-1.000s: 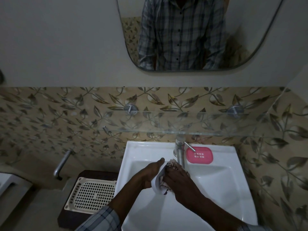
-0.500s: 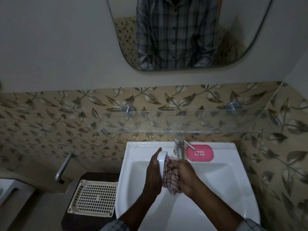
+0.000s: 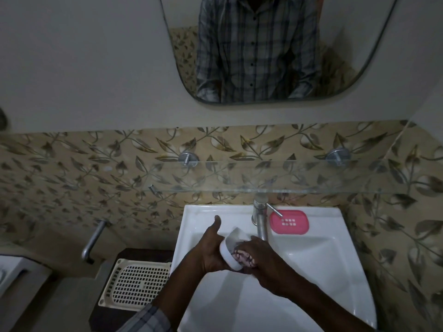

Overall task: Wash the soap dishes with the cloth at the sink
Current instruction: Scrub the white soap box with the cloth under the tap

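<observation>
Over the white sink (image 3: 311,271) my left hand (image 3: 211,250) grips a white soap dish (image 3: 229,250), tilted with its hollow facing right. My right hand (image 3: 261,257) presses a checked cloth (image 3: 242,257) into the hollow of that dish; most of the cloth is hidden under my fingers. A pink soap dish (image 3: 288,222) with small drain holes lies flat on the sink's back ledge, just right of the steel tap (image 3: 260,219).
A cream perforated plastic tray (image 3: 136,283) sits on a dark stand left of the sink. A glass shelf (image 3: 275,178) juts out above the tap. A steel pipe handle (image 3: 93,240) sticks from the left wall. A mirror hangs above.
The white dish has turned from edge-on to tilted with its hollow showing. Both hands have shifted slightly lower and the cloth now sits inside the dish.
</observation>
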### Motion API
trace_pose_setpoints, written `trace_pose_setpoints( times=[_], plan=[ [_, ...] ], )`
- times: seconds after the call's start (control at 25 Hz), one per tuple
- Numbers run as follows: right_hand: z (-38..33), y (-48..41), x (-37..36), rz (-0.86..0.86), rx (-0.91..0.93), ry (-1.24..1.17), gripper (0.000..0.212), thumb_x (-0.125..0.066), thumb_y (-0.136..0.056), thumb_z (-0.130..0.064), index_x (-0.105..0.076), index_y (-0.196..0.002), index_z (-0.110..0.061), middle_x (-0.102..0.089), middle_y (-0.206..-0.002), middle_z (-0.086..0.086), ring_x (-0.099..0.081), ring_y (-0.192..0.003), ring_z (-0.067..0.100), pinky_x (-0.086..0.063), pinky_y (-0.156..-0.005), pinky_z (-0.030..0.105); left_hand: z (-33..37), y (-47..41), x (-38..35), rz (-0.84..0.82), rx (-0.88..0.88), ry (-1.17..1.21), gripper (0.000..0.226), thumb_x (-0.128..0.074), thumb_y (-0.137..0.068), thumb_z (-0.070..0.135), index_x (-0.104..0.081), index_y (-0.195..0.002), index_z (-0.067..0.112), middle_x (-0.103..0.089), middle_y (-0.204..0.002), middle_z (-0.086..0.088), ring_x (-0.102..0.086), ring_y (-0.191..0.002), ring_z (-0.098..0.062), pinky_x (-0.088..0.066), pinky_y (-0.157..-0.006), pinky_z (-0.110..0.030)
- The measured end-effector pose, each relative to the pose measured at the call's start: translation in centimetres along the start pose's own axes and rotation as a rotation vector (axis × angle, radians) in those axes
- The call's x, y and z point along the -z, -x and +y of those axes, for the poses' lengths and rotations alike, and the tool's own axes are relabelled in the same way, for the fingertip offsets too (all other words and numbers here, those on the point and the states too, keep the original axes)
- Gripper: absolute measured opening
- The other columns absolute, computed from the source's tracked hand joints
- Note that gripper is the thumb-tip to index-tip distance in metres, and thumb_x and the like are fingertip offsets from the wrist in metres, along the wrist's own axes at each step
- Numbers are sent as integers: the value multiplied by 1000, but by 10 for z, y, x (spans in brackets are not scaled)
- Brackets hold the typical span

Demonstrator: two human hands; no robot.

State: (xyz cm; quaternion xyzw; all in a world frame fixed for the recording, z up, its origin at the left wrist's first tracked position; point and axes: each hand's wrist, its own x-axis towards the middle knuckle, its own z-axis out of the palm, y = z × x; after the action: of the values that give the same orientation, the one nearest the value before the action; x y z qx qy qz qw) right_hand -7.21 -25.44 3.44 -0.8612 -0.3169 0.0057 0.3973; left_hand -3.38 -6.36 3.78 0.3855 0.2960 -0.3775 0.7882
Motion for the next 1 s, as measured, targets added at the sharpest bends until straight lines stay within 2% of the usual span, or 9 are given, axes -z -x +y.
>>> trace_pose_setpoints(
  times=[0.12,0.2,0.28,0.36,0.48,0.6,0.8,0.92,1.0],
  plan=[
    [-3,2,-12,-48,89,296,33,-60,-87,-14,-66,-119,-20,-62,-118,6,-57,-106,22,-50,-89,35,6,-5,-16,61,-14,-3,78,-52,-91,61,-52,-138,-1,-60,-130,-28,-56,-119,-41,-44,-103,-52],
    [-9,1,-14,-47,-73,147,26,-53,-94,-16,-64,-117,-21,-66,-112,5,-62,-101,22,-53,-87,41,-3,-16,-25,179,-137,-73,64,-52,-93,59,-60,-124,4,-66,-120,-26,-63,-111,-40,-52,-95,-49],
    [-14,3,-13,-111,-286,-80,23,-54,-98,-19,-55,-121,-23,-68,-111,4,-65,-99,21,-56,-87,38,-18,-25,-28,403,-299,-265,52,-50,-92,63,-66,-98,14,-74,-92,-16,-72,-86,-32,-59,-66,-35],
    [-17,0,-10,-34,-476,-410,27,-61,-95,-12,-52,-119,-21,-71,-106,9,-70,-91,22,-59,-78,35,-29,-23,-27,408,-486,-447,62,-39,-89,73,-74,-90,21,-79,-82,-5,-76,-78,-22,-57,-54,-25],
    [-23,-12,-2,194,-752,-1028,20,-57,-96,0,-61,-114,-7,-73,-105,23,-73,-92,36,-62,-76,44,-53,-24,-13,236,-885,-573,63,-35,-89,77,-68,-121,35,-74,-121,4,-68,-116,-13,-55,-90,-22],
    [-27,-24,13,268,-766,-1276,21,-64,-92,-6,-65,-113,-9,-73,-109,22,-74,-92,32,-63,-74,39,-67,-25,10,33,-988,-540,72,-50,-86,73,-41,-146,33,-56,-144,6,-53,-134,-20,-48,-106,-46],
    [-25,-17,15,218,-716,-865,63,-87,-66,-14,-53,-116,-33,-67,-112,9,-70,-97,24,-62,-75,36,-58,-12,12,-46,-840,-794,85,-51,-78,81,-21,-150,47,-29,-159,16,-34,-147,-12,-39,-116,-43],
    [-19,-6,22,73,-461,-462,67,-83,-69,-18,-45,-120,-40,-70,-111,3,-71,-91,15,-60,-77,28,-36,-4,14,-2,-539,-386,99,-37,-68,95,-37,-149,37,-42,-157,-8,-47,-139,-35,-40,-113,-56],
    [-14,1,13,-81,-241,-24,67,-77,-80,-19,-41,-134,-29,-68,-122,4,-68,-104,18,-56,-90,28,-16,4,2,-85,-202,-105,108,-26,-74,92,-52,-138,9,-61,-134,-27,-60,-121,-47,-48,-99,-64]
  ],
)
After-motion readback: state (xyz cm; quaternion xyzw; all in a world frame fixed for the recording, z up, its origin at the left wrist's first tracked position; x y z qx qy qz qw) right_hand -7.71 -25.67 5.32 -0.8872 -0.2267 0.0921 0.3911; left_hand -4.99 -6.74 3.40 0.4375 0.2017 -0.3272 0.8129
